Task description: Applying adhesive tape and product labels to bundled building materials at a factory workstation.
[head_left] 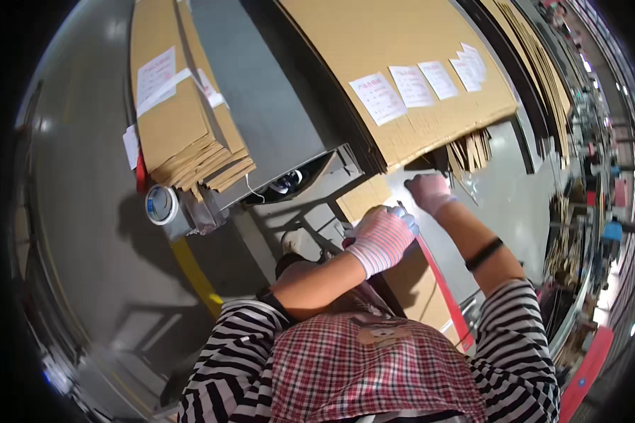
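My left hand, in a pink-and-blue striped glove, is closed in front of my apron. Its grey-blue fingertips curl around something that the hand hides. Just beyond it, a brown cardboard piece sticks out at the near corner of the grey table. To the right and a little farther off, my right hand, gloved in pink, has its fingers bent inward; whatever they hold, if anything, is too small to make out. Below the two hands lie a brown cardboard panel and a long red bar.
A large cardboard stack with white paper labels rises ahead. Bundled cardboard sheets rest on the grey table to the left. A tape roll hangs at its corner. Other cardboard stands beyond my right hand.
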`<state>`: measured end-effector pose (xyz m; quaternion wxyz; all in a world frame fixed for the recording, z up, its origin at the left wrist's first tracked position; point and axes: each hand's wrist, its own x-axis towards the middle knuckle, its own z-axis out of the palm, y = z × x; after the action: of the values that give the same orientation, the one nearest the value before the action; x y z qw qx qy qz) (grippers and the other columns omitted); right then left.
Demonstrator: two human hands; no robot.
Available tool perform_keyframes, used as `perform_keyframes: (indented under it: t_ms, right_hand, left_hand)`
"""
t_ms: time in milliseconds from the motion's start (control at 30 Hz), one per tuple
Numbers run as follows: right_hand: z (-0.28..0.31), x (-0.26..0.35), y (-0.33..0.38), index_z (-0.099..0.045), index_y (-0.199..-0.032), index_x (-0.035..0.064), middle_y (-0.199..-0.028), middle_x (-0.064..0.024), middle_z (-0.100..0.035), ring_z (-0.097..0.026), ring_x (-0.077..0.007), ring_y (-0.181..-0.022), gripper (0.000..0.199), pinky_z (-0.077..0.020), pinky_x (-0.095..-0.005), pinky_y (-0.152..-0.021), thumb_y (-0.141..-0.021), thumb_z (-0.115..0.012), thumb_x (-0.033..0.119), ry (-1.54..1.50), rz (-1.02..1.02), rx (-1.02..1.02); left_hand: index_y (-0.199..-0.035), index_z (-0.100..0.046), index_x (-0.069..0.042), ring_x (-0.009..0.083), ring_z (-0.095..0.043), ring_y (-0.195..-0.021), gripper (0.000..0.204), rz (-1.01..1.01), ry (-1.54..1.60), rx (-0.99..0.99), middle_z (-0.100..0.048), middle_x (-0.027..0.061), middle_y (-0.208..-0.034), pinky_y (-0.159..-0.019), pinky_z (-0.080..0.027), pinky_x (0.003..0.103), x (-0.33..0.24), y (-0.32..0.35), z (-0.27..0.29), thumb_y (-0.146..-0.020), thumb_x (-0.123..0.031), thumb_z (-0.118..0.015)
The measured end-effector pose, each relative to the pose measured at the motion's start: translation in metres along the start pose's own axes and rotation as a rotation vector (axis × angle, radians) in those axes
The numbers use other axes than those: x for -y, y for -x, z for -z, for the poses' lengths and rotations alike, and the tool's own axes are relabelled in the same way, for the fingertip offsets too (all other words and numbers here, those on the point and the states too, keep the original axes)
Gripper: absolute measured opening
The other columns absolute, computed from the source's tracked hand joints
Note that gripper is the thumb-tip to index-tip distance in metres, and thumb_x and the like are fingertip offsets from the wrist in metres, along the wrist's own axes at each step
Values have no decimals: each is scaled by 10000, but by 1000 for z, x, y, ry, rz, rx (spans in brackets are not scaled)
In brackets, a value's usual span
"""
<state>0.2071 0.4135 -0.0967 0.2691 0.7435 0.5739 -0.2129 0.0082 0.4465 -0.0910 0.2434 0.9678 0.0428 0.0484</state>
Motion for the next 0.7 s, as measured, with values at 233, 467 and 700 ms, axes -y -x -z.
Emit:
perform_keyframes:
  t_ms: [233, 467, 700]
  right_hand:
    - [-28, 18, 157, -419, -1415, 71, -1003, -132, -650, -640, -201, -728, 673, -505, -304, -661, -837, -713, 249, -1699, -302, -784]
    - [-197, 73, 404, -625, -1162, -13, -895, -60, -686, -627, -150, -728, 415, -506, -268, -628, -850, -731, 238, -2054, 104, 82]
    - [-394, 147, 509, -615, -1223, 32, -1024, -66, -698, -627, -162, -960, 379, -492, -326, -881, -900, -640, 227, -1879, -245, 107]
  left_hand:
    - [-1050, -653, -139, 236, -597, -977, 328, -35, 84, -45, -645, 41, -1035, -864, -486, 409, 7, 6, 1, -865, -407, -612]
    - [-1452, -414, -205, 350, -333, -1385, 894, -489, -139, 251, -432, 130, -1460, -1157, -150, 560, -84, 20, -7, -715, -629, -690]
    - [-1521, -291, -245, 382, -411, -1328, 1094, -749, -352, 639, -429, 215, -1433, -1100, -269, 548, -273, 9, -94, -606, -580, -789]
